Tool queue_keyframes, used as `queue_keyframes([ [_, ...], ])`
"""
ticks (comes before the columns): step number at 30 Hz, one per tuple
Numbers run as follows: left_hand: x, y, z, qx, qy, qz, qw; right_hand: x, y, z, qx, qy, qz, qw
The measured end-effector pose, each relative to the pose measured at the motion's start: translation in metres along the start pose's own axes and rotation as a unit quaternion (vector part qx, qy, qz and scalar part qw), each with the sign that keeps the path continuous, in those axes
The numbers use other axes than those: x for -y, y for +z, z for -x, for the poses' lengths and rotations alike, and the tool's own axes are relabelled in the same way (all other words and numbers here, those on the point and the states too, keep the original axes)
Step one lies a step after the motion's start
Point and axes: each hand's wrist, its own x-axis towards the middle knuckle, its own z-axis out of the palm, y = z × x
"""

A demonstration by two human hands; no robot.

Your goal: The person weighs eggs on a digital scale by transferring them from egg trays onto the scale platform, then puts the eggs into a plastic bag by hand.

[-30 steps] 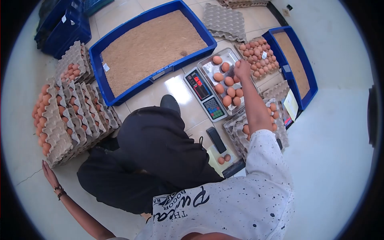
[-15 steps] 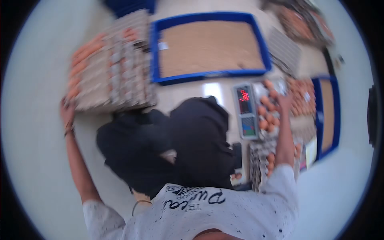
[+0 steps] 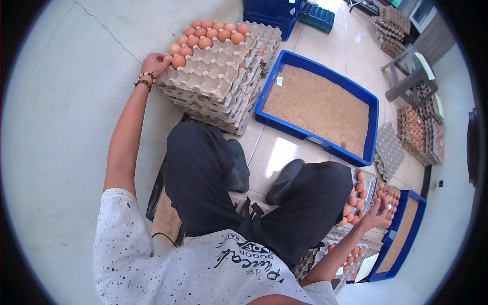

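My left hand (image 3: 154,65) reaches to the near-left corner of a tall stack of cardboard egg trays (image 3: 203,71), its fingers closed round a brown egg (image 3: 167,59). Another egg (image 3: 178,61) sits just beside it; several more fill the far rows of the top tray, while its nearer cups are bare. Over at the right, my right hand (image 3: 375,214) is between the metal scale pan (image 3: 369,181) with several eggs and a full egg tray (image 3: 388,192). Its fingers are apart, and no egg shows between them. The scale's display is hidden behind my knee.
A blue tub (image 3: 325,101) of brown granular material stands ahead, with a smaller one (image 3: 401,236) at the right. Bare trays (image 3: 389,152), a grey stool (image 3: 414,76), more stacked egg trays (image 3: 417,133) and blue crates (image 3: 274,15) lie beyond. Part-filled trays (image 3: 353,254) are beside my right forearm.
The view has swung left. My left hand has moved from beside the stack up to its top tray and taken hold of an egg. My right hand has drawn back from the pan's eggs towards its edge.
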Motion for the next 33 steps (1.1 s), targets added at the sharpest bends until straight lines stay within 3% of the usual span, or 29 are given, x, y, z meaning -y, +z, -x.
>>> queue_keyframes([
  [2, -0.001, 0.000, -0.005, -0.005, -0.013, -0.051, 0.999, 0.023, 0.008, 0.001, -0.017, -0.040, -0.034, 0.998],
  [5, 0.006, -0.011, -0.001, -0.133, 0.040, 0.037, 0.990, 0.080, 0.024, 0.018, -0.038, -0.057, -0.080, 0.994],
  [6, -0.003, -0.018, 0.011, -0.145, 0.071, 0.140, 0.977, 0.100, 0.028, 0.029, -0.045, -0.064, -0.102, 0.992],
  [8, -0.053, -0.055, 0.069, -0.127, 0.098, 0.308, 0.938, 0.151, 0.045, 0.065, 0.013, -0.154, -0.166, 0.974],
  [10, -0.129, -0.082, 0.148, -0.074, 0.121, 0.389, 0.910, 0.189, 0.064, 0.103, 0.208, -0.182, -0.256, 0.926],
  [12, -0.183, -0.074, 0.223, -0.011, 0.175, 0.402, 0.899, 0.219, 0.078, 0.137, 0.406, -0.021, -0.335, 0.850],
  [13, -0.201, -0.070, 0.256, 0.016, 0.208, 0.400, 0.893, 0.233, 0.083, 0.144, 0.472, 0.069, -0.396, 0.785],
  [14, -0.211, -0.063, 0.272, 0.021, 0.390, 0.320, 0.863, 0.238, 0.086, 0.150, 0.501, 0.176, -0.431, 0.730],
  [15, -0.232, -0.067, 0.287, 0.019, 0.500, 0.256, 0.827, 0.239, 0.086, 0.158, 0.506, 0.239, -0.459, 0.690],
  [16, -0.245, -0.068, 0.301, 0.055, 0.522, 0.248, 0.814, 0.238, 0.087, 0.160, 0.512, 0.294, -0.492, 0.639],
  [18, -0.264, -0.059, 0.316, 0.112, 0.577, 0.201, 0.784, 0.232, 0.079, 0.158, 0.513, 0.297, -0.556, 0.583],
  [21, -0.280, -0.042, 0.312, 0.121, 0.657, 0.140, 0.731, 0.213, 0.071, 0.152, 0.437, 0.252, -0.532, 0.680],
  [24, -0.289, -0.040, 0.287, 0.064, 0.621, 0.099, 0.775, 0.174, 0.059, 0.124, 0.346, 0.225, -0.452, 0.791],
  [26, -0.273, -0.032, 0.241, -0.014, 0.541, 0.059, 0.839, 0.138, 0.046, 0.091, 0.189, 0.261, -0.489, 0.811],
  [28, -0.222, -0.015, 0.175, -0.004, 0.418, 0.055, 0.907, 0.055, 0.031, 0.052, 0.095, 0.257, -0.458, 0.846],
  [30, -0.154, -0.007, 0.104, -0.008, 0.343, -0.015, 0.939, -0.035, 0.005, 0.020, 0.035, 0.327, -0.338, 0.882],
  [32, -0.070, 0.001, 0.039, -0.059, 0.277, -0.091, 0.955, -0.128, -0.031, -0.004, 0.002, 0.319, -0.044, 0.947],
  [33, -0.047, 0.001, 0.024, -0.032, 0.237, -0.069, 0.969, -0.163, -0.051, -0.013, -0.018, 0.300, 0.107, 0.948],
])
